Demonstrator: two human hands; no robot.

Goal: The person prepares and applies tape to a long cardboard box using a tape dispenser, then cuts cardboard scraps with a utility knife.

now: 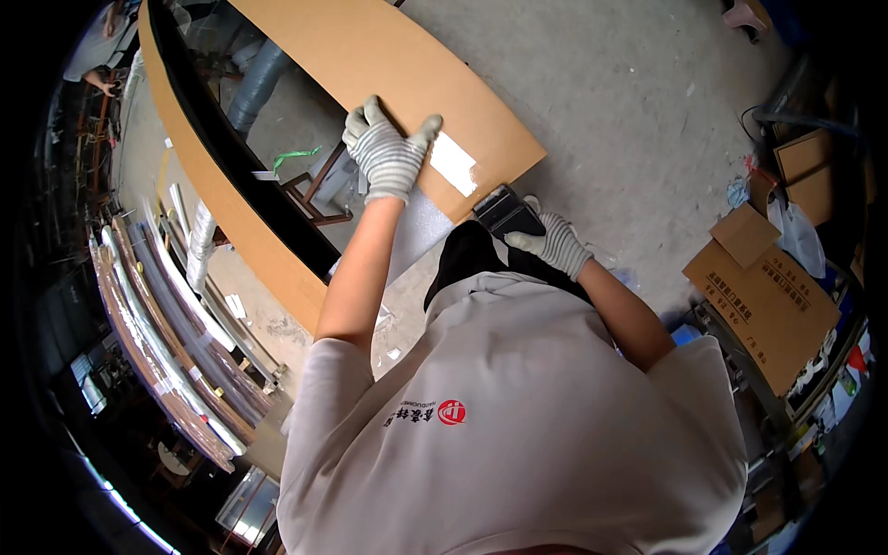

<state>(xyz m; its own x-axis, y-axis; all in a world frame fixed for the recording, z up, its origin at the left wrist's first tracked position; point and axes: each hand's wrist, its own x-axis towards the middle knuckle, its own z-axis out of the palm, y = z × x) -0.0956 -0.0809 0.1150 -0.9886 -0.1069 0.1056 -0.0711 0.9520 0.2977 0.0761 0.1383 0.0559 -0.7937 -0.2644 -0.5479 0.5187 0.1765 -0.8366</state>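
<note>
A long brown board [407, 65], maybe kraft-paper covered, stretches away from my body, its near end close to my waist. A torn-edged white paper patch [453, 165] is on it near that end. My left hand [384, 153], in a striped grey-and-white glove, lies with fingers spread on the board's left edge, beside the patch. My right hand [555, 242], gloved alike, grips a black ridged block-shaped tool [507, 215] with the thumb on top. The tool touches or nearly touches the board's near end; its exact kind does not show.
Another long brown strip [217, 199] with a black inner side runs along the left. Wrapped long profiles [171, 342] are bundled farther left. On the right are a cardboard box [763, 305] and a plastic bag [795, 239]. Another person's hand [100, 83] shows at the upper left.
</note>
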